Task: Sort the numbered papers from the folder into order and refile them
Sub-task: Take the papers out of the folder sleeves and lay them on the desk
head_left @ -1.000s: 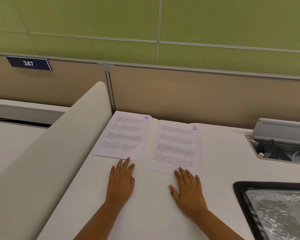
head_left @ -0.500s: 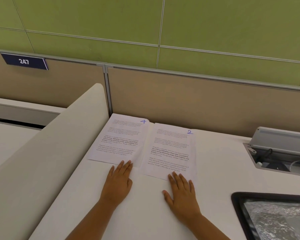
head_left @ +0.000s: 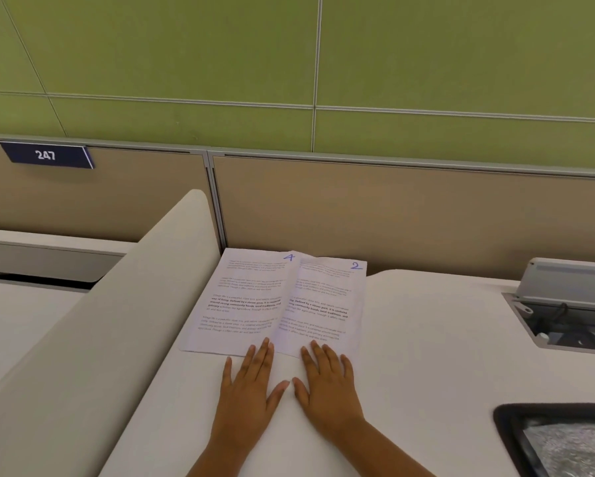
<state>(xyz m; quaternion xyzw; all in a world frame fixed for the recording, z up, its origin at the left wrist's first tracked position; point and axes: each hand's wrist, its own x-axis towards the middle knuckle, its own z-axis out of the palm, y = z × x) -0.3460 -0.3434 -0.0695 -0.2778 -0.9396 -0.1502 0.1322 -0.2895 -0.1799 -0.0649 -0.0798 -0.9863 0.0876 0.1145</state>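
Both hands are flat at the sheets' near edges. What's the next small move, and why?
Probably slide sheet 2 clear with the right hand while the left hand pins sheet 4. Sheet 4 overlaps sheet 2's left edge, and 2 should be filed ahead of 4.

We see two sheets on the worktop [head_left: 426,339], sheet 4 [head_left: 244,304] overlapping sheet 2 [head_left: 327,311] from the left. Our hands lie before them, a tray [head_left: 505,428] far right.

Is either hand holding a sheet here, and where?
Neither grips anything. The left hand lies flat, fingertips on sheet 4's near edge; the right hand likewise on sheet 2.
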